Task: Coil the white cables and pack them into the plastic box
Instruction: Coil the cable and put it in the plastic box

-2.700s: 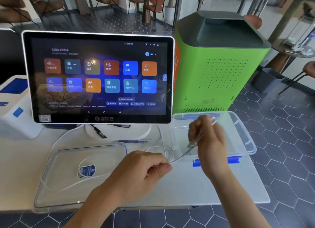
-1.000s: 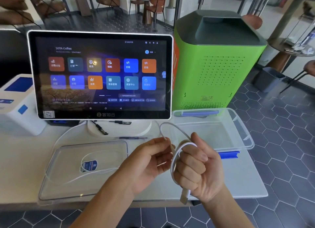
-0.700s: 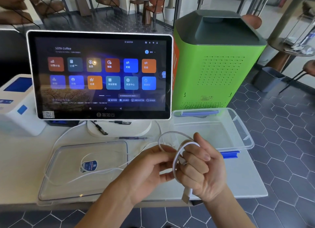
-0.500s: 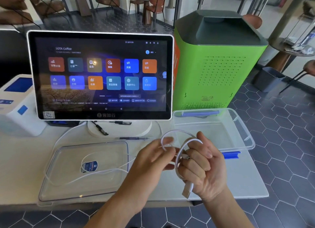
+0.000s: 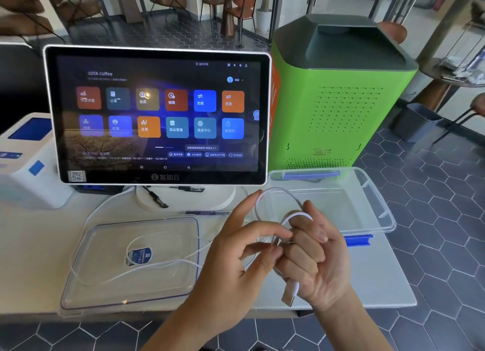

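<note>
A thin white cable (image 5: 275,193) loops around the fingers of my right hand (image 5: 312,256), which grips the coil; its USB plug (image 5: 290,297) hangs below the palm. My left hand (image 5: 244,253) pinches the same cable and holds a loop up with the forefinger. The rest of the cable trails left across the clear box lid (image 5: 105,293) lying flat on the white table. The clear plastic box (image 5: 380,214) with blue latches stands open behind my right hand, with nothing visible inside.
A touchscreen terminal (image 5: 157,114) on a round stand fills the back of the table (image 5: 31,245). A white printer (image 5: 23,161) stands at the far left, a green machine (image 5: 341,101) at the back right. The table's right edge drops to a tiled floor.
My right hand has turned palm-up with the cable wound around its fingers. My left hand has lifted another loop higher, and more loose cable has been drawn in from the left.
</note>
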